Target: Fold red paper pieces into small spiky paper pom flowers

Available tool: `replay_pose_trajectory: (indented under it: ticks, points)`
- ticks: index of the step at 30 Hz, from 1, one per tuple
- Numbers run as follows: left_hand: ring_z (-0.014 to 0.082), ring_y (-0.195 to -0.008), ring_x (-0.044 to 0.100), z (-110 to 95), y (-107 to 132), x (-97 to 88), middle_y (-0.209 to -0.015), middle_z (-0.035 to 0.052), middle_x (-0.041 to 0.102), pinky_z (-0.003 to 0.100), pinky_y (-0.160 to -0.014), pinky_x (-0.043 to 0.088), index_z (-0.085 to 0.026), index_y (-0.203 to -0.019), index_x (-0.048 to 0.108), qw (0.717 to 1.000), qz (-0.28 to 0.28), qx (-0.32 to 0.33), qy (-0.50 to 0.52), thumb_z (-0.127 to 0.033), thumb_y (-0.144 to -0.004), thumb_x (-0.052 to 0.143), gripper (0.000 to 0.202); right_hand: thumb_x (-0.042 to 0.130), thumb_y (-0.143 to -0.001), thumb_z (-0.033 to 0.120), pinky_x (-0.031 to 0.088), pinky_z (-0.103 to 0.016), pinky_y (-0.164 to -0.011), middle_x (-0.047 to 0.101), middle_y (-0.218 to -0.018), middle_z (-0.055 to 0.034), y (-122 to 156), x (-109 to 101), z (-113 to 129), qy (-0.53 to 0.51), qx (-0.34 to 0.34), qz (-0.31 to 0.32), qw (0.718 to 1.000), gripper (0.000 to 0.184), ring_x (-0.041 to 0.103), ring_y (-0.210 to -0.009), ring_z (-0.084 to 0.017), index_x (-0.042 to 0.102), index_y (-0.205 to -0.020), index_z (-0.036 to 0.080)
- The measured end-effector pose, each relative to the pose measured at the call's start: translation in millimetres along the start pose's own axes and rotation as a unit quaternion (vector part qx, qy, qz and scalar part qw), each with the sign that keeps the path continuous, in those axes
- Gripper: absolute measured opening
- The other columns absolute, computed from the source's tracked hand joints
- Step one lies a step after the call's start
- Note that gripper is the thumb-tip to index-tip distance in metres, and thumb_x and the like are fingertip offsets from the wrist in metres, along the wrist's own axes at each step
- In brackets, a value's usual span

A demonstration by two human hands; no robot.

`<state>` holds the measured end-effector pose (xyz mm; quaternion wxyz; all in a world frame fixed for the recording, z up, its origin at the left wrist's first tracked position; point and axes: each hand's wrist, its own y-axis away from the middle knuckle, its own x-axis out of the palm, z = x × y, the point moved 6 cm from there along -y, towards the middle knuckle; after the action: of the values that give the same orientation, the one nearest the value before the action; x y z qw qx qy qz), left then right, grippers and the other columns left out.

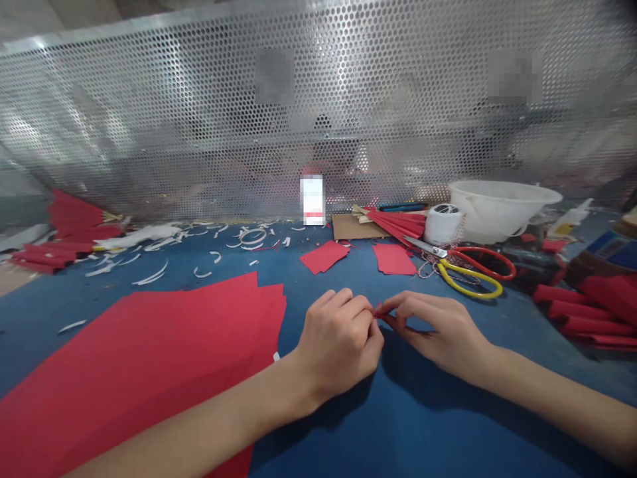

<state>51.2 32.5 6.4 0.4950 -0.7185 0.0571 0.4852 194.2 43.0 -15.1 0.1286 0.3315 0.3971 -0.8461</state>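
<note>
Between my two hands is a small piece of red paper [377, 312], mostly hidden by the fingers. My left hand [343, 332] is closed around one end of it. From the other side, my right hand [435, 328] pinches the paper between thumb and fingertips. Both hands are just above the blue table [328, 438]. Beyond them lie two small stacks of cut red paper, a left stack [324, 257] and a right stack [394, 259]. Large red sheets [164, 345] are piled under and beside my left forearm.
Scissors [462, 262] with red and yellow handles lie right, near a white thread spool [442, 224] and a white tub [505, 209]. Folded red paper [592, 312] sits at the far right. White paper scraps [154, 273] litter the back left. A perforated metal screen [213, 119] stands behind.
</note>
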Motion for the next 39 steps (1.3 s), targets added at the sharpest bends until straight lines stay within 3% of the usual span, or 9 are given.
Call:
replay_pose_trajectory:
  ticks: [10,23,28,33,36,39]
  points:
    - [0.0184,-0.074,0.059,2,2,6.6,-0.083,0.0036,0.069,0.033,-0.069,0.045,-0.016,-0.073,0.065,0.998,0.054,-0.014,0.009,-0.011,-0.085,0.053,0.018,0.054,-0.083,0.003,0.052,-0.023,-0.071,0.071,-0.096,-0.0011,-1,0,0,-0.004,0.006,-0.001,1.0,0.022,0.067,-0.081,-0.013,0.051,-0.074,0.022]
    - [0.019,-0.073,0.059,-2,0,5.1,-0.081,0.004,0.068,0.033,-0.064,0.048,-0.015,-0.074,0.065,0.998,0.067,0.017,-0.013,-0.01,-0.086,0.053,0.017,0.057,-0.083,0.003,0.051,-0.02,-0.067,0.072,-0.09,-0.0006,1,-1,-1,0.001,0.006,-0.016,1.0,0.022,0.069,-0.077,-0.012,0.05,-0.073,0.022]
    - [0.0211,-0.08,0.061,-3,0,7.2,-0.091,0.007,0.069,0.034,-0.072,0.053,-0.013,-0.082,0.067,0.995,0.096,0.022,0.006,-0.007,-0.086,0.051,0.018,0.056,-0.087,0.008,0.053,-0.022,-0.067,0.072,-0.088,-0.0029,3,-1,-1,0.008,-0.007,-0.016,1.0,0.02,0.07,-0.078,-0.014,0.052,-0.073,0.022]
    - [0.0202,-0.09,0.066,9,-1,4.6,-0.104,0.0086,0.069,0.031,-0.08,0.056,-0.013,-0.1,0.065,0.99,0.063,-0.072,0.103,-0.009,-0.087,0.053,0.018,0.059,-0.085,0.007,0.055,-0.024,-0.069,0.073,-0.088,-0.0025,2,-1,-7,-0.008,0.025,-0.021,0.999,0.02,0.071,-0.082,-0.016,0.053,-0.074,0.022]
    - [0.0179,-0.08,0.068,18,-1,5.0,-0.1,0.0062,0.069,0.03,-0.073,0.056,-0.016,-0.084,0.065,0.98,0.053,-0.133,0.137,-0.011,-0.082,0.059,0.008,0.059,-0.085,0.008,0.057,-0.025,-0.07,0.073,-0.089,-0.0028,1,-1,-8,-0.023,0.037,-0.022,0.999,0.019,0.072,-0.083,-0.018,0.054,-0.073,0.022]
    - [0.0156,-0.07,0.065,21,-1,6.8,-0.088,0.0041,0.069,0.029,-0.066,0.054,-0.017,-0.069,0.061,0.974,0.063,-0.156,0.152,-0.01,-0.079,0.061,0.012,0.058,-0.085,0.008,0.057,-0.025,-0.07,0.074,-0.091,-0.0038,0,0,-6,-0.028,0.029,-0.013,0.999,0.02,0.072,-0.085,-0.018,0.054,-0.073,0.022]
